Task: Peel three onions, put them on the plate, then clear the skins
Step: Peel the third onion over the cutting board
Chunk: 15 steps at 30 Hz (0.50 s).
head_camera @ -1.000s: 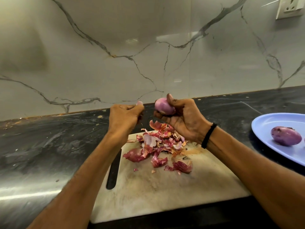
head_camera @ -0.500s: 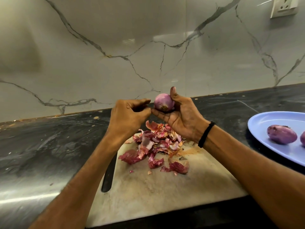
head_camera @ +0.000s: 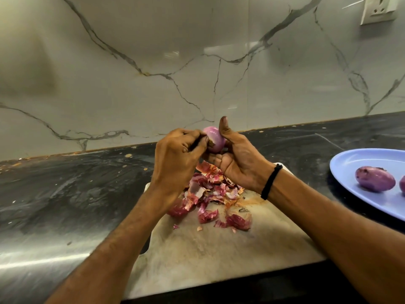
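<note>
A small purple onion point(head_camera: 215, 140) is held up above the cutting board point(head_camera: 219, 253). My right hand point(head_camera: 238, 163) grips it from the right, thumb up along its side. My left hand point(head_camera: 177, 154) has its fingertips pinched at the onion's brown root end on the left. Below the hands a heap of red and white onion skins point(head_camera: 210, 194) lies on the far part of the board. At the right, a blue plate point(head_camera: 359, 165) carries a peeled onion point(head_camera: 374, 182), and the edge of a second onion point(head_camera: 402, 185) shows at the frame border.
The board lies on a dark stone counter point(head_camera: 76, 194) backed by a white marble wall point(head_camera: 153, 73). Small skin flakes dot the counter near the wall. A wall socket point(head_camera: 378, 8) sits at the top right. A dark slot in the board shows under my left forearm.
My left hand has closed in from the left and now pinches the onion's root end. Both hands and the onion have risen a little.
</note>
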Available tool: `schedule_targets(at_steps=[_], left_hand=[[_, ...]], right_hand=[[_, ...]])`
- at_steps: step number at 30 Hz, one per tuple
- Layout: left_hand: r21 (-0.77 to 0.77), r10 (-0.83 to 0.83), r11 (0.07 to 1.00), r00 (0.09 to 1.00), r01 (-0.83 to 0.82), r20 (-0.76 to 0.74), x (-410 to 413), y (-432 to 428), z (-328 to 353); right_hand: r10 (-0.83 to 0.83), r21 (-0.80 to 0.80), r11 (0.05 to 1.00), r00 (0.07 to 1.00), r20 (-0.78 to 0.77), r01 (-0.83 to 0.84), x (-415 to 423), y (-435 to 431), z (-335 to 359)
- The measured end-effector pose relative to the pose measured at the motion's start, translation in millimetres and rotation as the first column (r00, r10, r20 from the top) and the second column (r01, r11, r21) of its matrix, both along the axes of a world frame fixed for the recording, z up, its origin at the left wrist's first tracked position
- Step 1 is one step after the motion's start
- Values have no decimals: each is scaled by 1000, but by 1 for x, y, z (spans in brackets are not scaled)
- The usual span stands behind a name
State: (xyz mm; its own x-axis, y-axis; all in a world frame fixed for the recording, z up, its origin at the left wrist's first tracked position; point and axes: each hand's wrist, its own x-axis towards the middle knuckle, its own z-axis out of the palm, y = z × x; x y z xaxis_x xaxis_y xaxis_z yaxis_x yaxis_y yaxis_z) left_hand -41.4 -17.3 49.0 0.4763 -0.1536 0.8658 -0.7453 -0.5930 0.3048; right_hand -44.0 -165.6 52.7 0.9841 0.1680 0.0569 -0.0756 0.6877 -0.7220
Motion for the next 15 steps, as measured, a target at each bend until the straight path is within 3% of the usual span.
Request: schedule_targets(at_steps=[4,8,11,15], left_hand=[[-279,-171,956,942,89,-287,-8,-4,3],[-445,-185,893,850,-64,-493,-1,3,3],[-373,-69,908,809,-191,-584,7,11,1],[-204,50,958,817,-202,-574,8,17,5]], right_hand=[[-20,6,1000,999,27,20,-1,3,0],[-6,8,1000,998,58,6,0,-3,1],[-24,-39,999,994,110,28,1,-8,-1],[-85,-162,980,980,178,114,1,-9,0]])
